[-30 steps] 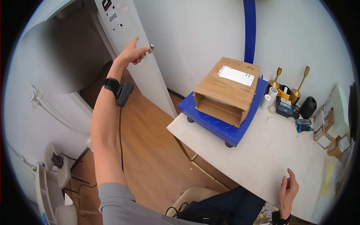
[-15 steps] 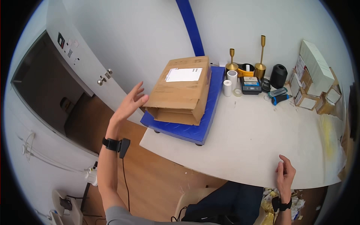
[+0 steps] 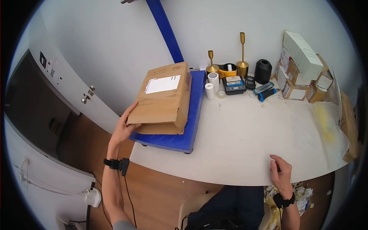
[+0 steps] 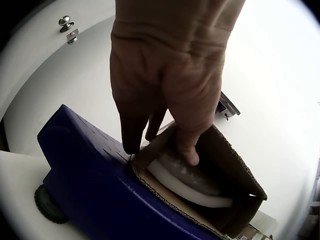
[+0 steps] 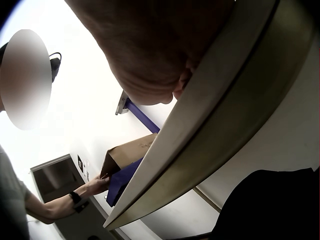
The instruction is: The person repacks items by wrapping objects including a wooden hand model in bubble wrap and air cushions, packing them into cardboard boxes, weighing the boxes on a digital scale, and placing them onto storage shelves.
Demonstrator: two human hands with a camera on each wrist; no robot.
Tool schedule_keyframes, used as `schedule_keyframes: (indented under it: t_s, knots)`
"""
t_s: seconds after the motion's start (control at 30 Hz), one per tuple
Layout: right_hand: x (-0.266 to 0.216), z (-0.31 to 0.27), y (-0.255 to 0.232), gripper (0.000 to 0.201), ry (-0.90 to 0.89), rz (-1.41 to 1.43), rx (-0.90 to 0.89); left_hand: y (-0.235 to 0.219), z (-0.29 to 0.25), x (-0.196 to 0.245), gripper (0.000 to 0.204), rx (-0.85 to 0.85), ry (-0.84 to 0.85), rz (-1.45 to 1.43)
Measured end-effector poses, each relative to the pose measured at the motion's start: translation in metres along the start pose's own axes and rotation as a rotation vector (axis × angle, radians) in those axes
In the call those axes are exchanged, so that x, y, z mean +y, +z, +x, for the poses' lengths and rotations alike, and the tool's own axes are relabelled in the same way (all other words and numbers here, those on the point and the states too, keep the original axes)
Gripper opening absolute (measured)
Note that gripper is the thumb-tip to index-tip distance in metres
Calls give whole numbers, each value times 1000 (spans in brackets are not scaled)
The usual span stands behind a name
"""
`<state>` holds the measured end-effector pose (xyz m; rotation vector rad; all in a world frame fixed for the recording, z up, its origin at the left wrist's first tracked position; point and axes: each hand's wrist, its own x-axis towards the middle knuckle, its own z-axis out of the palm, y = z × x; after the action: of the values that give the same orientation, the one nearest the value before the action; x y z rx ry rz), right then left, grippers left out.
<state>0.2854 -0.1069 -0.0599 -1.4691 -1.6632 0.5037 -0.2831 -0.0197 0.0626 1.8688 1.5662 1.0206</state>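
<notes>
A cardboard box with a white label on top lies on a blue platform scale, its open end facing the person. My left hand grips the box's left edge at that opening. In the left wrist view, the thumb of the left hand reaches inside the box while the fingers stay along its outer side. Clear wrapping and a curved white piece show within the box. My right hand rests at the table's front edge, fingers loosely bent and holding nothing.
Behind the scale stand two gold candlesticks, white rolls, a black device, a black cylinder and a blue-black cutter. Small boxes are stacked at the right of the white table. A door stands ajar at left.
My left hand has come away from the door knob, moved down to the box and taken hold of its left edge. The head view has turned right. The right hand stays near the table's edge.
</notes>
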Motion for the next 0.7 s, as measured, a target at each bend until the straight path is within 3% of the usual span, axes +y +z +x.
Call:
schedule_keyframes:
  t_s: [0.23,0.37,0.47,0.53,0.57,0.63,0.7]
  knots:
    - [-4,0,-2,19,-40,-31,-11,1,7,-23,59,130,149,39]
    - [-2,0,1,18,-53,-16,19,-9,8,-20,62,65,62,-97]
    - [-4,-1,0,19,-24,-24,6,8,-8,0,70,146,-53,-211]
    - [-3,0,0,18,-34,-24,17,19,-21,0,87,251,-77,-288]
    - [-3,-1,0,18,-45,-32,26,27,-27,1,87,249,-84,-282]
    - [-3,-1,1,17,-33,-22,15,51,-39,6,95,418,-19,-264]
    - [-3,0,1,17,-27,-11,8,72,-49,16,106,429,-14,-257]
